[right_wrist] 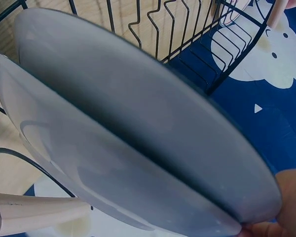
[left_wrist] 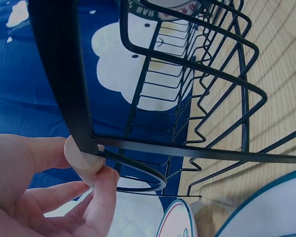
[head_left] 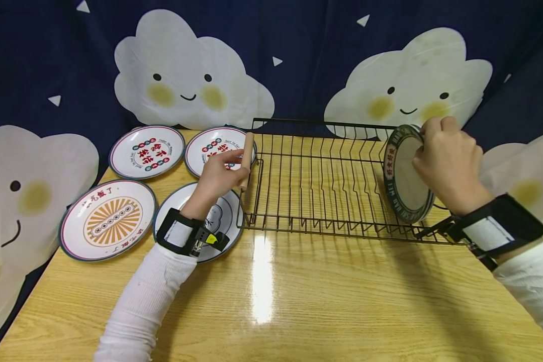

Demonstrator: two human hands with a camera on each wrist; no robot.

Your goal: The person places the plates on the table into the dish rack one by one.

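My left hand [head_left: 219, 173] pinches the light wooden handle [head_left: 247, 161] at the left end of a black wire dish rack [head_left: 307, 218]. In the left wrist view, thumb and fingertips close around that handle [left_wrist: 84, 160]. At the rack's right end, my right hand [head_left: 452, 158] grips the upper rim of a dark green-rimmed plate [head_left: 407, 176], which stands on edge with red lettering on its rim. A second plate [right_wrist: 84, 143] stands close against it in the right wrist view. The right fingers meet both plates at their edges.
On the wooden table [head_left: 298, 301], left of the rack, lie several white plates: one with orange rays [head_left: 115, 221], two with red characters [head_left: 147, 151], and one partly under my left arm [head_left: 226, 216]. A wooden handle [right_wrist: 39, 213] is at the rack's right end. A dark cloud-print curtain [head_left: 298, 30] hangs behind.
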